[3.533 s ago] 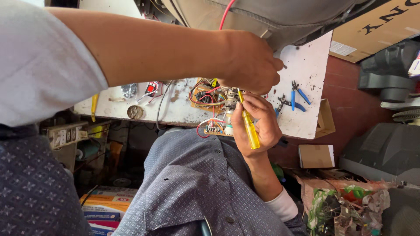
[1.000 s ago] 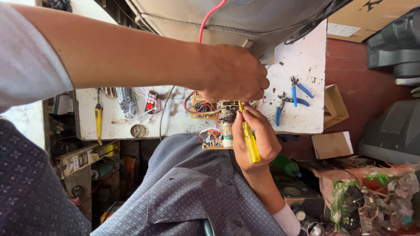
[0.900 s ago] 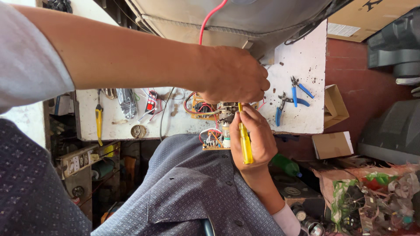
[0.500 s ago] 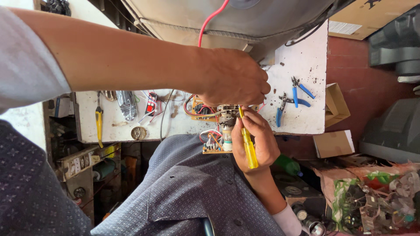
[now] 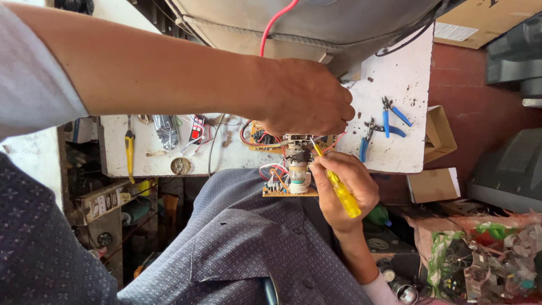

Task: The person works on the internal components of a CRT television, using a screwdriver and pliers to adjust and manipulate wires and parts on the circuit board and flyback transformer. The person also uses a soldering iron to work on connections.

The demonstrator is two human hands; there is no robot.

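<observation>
currently the white bench (image 5: 395, 152) ends at its near edge just above my lap, and the small circuit board (image 5: 289, 191) overhangs that edge, with its upright white component standing between my two hands. my left hand (image 5: 305, 96) reaches in from the left, fingers curled down over the top of the wiring cluster; i cannot tell whether they clamp anything, since the fingertips are hidden. my right hand (image 5: 344, 189) comes up from below, fingers narrow and closed around the yellow screwdriver (image 5: 337, 183), whose tip is at the top of the component. open bench surface lies to the right of the hands, as far as the blue-handled pliers (image 5: 389, 116) and the blue-handled cutters (image 5: 366, 141). to the left lie a round tin (image 5: 180, 165) and a yellow-handled tool (image 5: 130, 152), well apart from the work. a grey casing (image 5: 316, 22) and a red wire (image 5: 274, 22) close off the far side. compared with half a second ago, both hands and the board hold nearly the same position; the screwdriver angle is almost unchanged. an open cardboard box (image 5: 437, 133) sits at the bench's right edge, its contents not visible. a clear bag (image 5: 480, 254) at lower right holds tangled wires and scrap.
</observation>
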